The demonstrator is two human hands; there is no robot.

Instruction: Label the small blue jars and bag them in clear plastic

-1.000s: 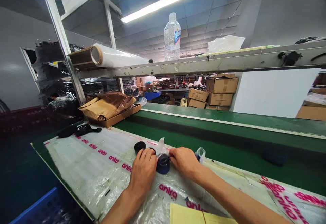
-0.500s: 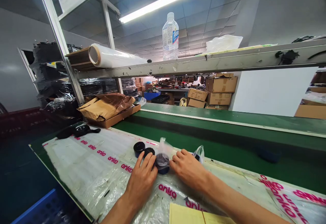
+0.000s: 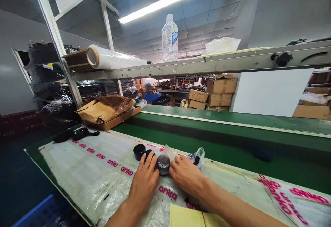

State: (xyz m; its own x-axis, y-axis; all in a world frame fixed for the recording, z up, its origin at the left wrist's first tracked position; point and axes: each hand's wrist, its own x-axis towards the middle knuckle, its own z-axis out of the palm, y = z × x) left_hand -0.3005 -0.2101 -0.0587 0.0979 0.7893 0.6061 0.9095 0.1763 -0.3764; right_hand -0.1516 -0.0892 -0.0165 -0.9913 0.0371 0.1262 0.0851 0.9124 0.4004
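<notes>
In the middle of the worktop, my left hand [image 3: 146,178] has its fingers curled over a dark round piece [image 3: 148,152]. Its thumb lies against a second dark round piece inside a clear plastic bag [image 3: 163,165]. My right hand [image 3: 186,174] presses its bent fingers against the right side of that bagged piece, the fingertips partly hidden. Left of them stands another short, black, drum-shaped piece [image 3: 139,151], touched by neither hand. Behind my right wrist lies a clear bag with something dark in it [image 3: 198,157].
Plastic sheeting printed "anko" [image 3: 103,172] covers the near worktop, with a yellow paper sheet [image 3: 191,216] at the front. A green belt [image 3: 219,134] runs behind. A black item [image 3: 80,134] and a cardboard tray [image 3: 124,117] lie left. A shelf [image 3: 188,68] crosses above, holding a bottle [image 3: 170,39].
The bagged round piece sits lower, covering more of the dark piece beneath it. My right hand has shifted slightly left against it. My left hand stays in place, and the view has moved a little.
</notes>
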